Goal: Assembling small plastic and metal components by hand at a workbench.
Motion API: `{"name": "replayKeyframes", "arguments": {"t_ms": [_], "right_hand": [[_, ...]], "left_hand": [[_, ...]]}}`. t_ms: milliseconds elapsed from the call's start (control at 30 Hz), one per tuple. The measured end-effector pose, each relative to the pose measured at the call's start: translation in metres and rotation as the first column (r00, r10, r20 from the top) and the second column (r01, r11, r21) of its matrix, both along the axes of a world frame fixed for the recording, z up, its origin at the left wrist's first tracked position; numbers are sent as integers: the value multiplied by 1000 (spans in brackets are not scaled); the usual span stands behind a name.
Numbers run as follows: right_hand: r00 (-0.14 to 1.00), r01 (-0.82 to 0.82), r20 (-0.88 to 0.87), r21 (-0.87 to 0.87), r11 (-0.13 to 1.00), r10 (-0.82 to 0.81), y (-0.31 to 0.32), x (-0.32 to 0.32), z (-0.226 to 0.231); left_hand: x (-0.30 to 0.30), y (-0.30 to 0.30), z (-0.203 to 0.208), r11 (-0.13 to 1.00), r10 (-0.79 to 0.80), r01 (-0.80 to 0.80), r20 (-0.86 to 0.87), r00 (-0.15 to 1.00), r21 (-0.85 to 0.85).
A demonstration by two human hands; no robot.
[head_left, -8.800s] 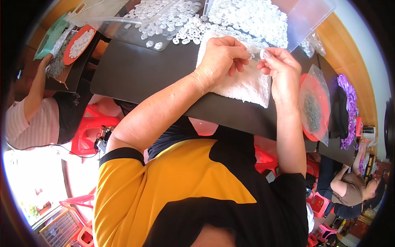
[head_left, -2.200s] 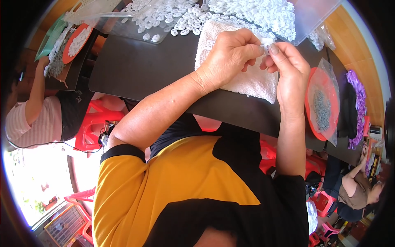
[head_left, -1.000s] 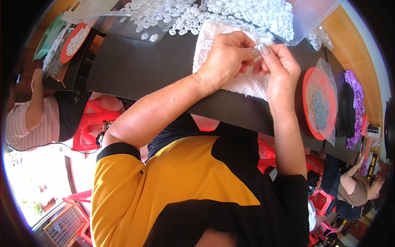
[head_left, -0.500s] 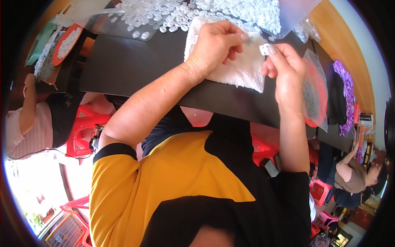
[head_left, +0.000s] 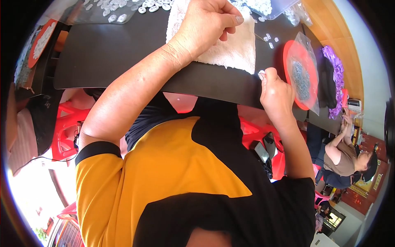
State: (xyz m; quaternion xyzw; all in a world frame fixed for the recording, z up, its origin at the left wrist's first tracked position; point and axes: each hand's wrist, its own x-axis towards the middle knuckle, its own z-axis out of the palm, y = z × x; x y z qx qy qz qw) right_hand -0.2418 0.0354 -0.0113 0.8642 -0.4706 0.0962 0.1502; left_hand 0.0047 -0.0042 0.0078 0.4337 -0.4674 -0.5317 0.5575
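Observation:
My left hand point(head_left: 207, 26) is over a white towel point(head_left: 234, 57) on the dark table, its thumb and fingers pinched together. Whatever lies between those fingertips is too small to make out. Lower and to the right, my right hand point(head_left: 277, 91) is closed near the table's front edge. A small white plastic piece point(head_left: 261, 73) shows at its thumb and fingertips, partly hidden. Several loose small white pieces point(head_left: 268, 38) lie on the table just right of the towel.
White oval plastic pieces point(head_left: 154, 7) are heaped at the back. On the right, a red plate point(head_left: 290, 51) has a clear bag of small grey metal parts point(head_left: 302, 80). Purple shiny material point(head_left: 338, 78) lies beyond it. Red stools point(head_left: 68, 127) stand below, and another person point(head_left: 341, 154) sits right.
My right hand has moved away from the towel, down toward the table's front edge with the white piece. My left hand remains pinched over the towel. The whole view has shifted.

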Motion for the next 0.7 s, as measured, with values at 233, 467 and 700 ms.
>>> {"name": "replayKeyframes", "arguments": {"t_ms": [233,467,700], "right_hand": [[999,-29,40,153,988,23,-9,-4,8],[998,-49,46,145,988,42,-7,-2,9],[999,-41,32,279,959,34,-15,-4,13]], "left_hand": [[0,1,1,1000,3,-3,-18,1000,-27],[0,2,5,999,-26,28,-51,998,27],[-1,3,-1,999,-53,52,-132,990,-13]]}}
